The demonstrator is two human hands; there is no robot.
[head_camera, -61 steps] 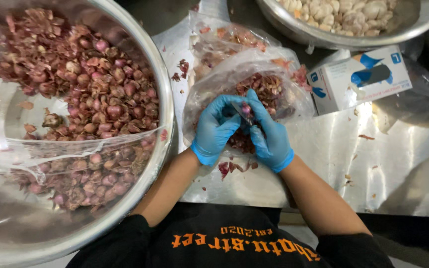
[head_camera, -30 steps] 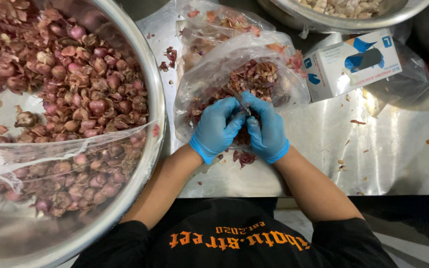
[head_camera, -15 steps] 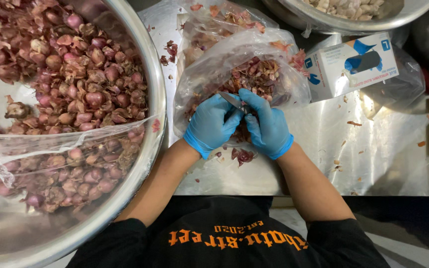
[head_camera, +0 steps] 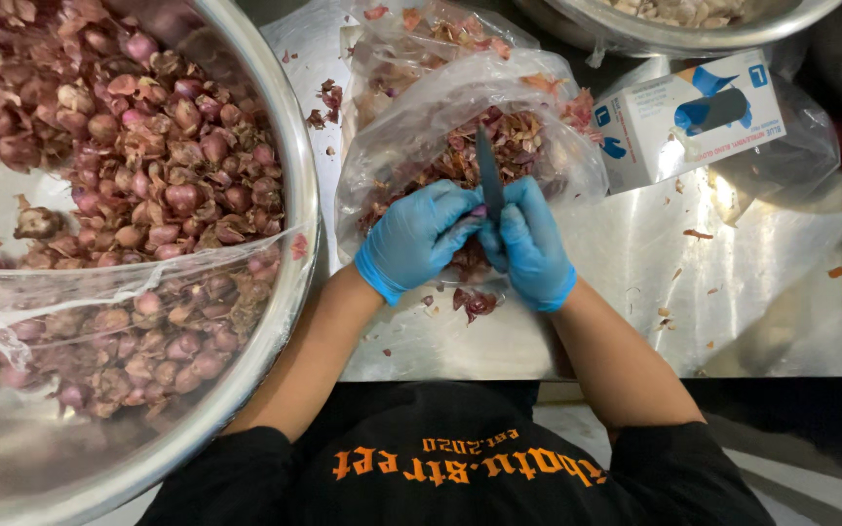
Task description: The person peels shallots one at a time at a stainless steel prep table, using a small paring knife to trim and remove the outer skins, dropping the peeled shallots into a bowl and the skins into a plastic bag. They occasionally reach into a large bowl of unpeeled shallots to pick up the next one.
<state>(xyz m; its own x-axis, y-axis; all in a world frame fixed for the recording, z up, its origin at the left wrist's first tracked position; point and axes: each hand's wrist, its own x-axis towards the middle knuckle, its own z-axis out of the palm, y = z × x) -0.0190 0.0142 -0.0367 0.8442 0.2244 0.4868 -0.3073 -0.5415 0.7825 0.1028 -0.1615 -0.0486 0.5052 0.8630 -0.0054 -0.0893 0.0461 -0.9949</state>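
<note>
Risk: my right hand (head_camera: 530,245) grips the knife (head_camera: 489,175), blade just beside my left hand (head_camera: 419,237) pinching a shallot (head_camera: 479,210); a slip cuts the glove.

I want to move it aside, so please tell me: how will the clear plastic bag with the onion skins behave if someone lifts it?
The clear plastic bag is probably floppy: its film is wrinkled and sags around the dry skins. It is likely light, since it holds papery peels rather than whole bulbs. Its mouth lies open toward the gloved hands, so skins may spill if it is tipped.
</note>
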